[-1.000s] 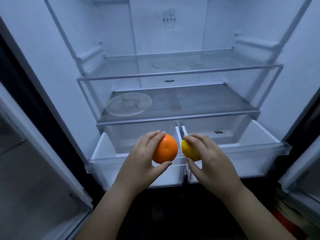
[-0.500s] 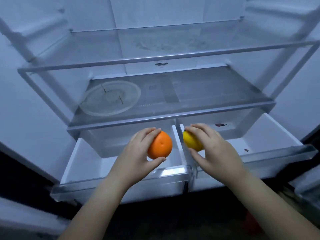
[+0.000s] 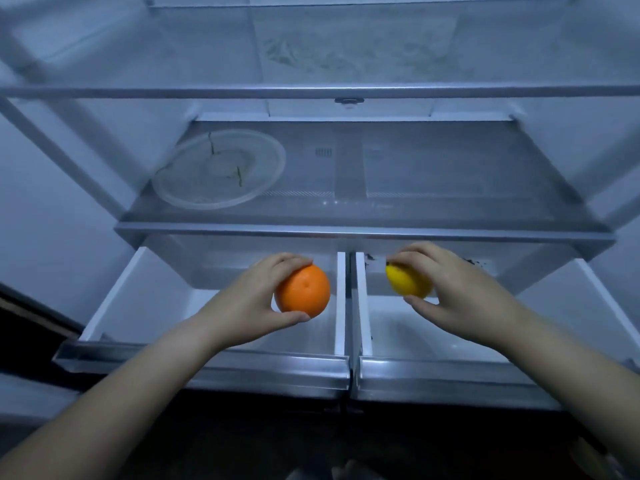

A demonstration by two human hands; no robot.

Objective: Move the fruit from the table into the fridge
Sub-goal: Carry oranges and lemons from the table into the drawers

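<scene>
The orange (image 3: 302,292) was over the open left drawer (image 3: 207,367), close to that drawer's right wall. The left hand (image 3: 249,303) gripped it, fingers (image 3: 291,262) curled over its top and the thumb tucked under its near side. The lemon (image 3: 408,285) was over the far left part of the open right drawer (image 3: 450,374). The right hand (image 3: 464,299) pinched it, fingers curled over its top and the thumb pressed against its near lower edge. Whether either fruit touched a drawer floor could not be told. The two fruits were apart, with the drawers' adjoining white walls between them. Both drawers stood pulled out side by side at the bottom of the fridge (image 3: 52,202), just under a glass shelf (image 3: 346,233). A clear round plate (image 3: 218,169) lay on the left half of that shelf. A second glass shelf (image 3: 311,92) ran across higher up.
</scene>
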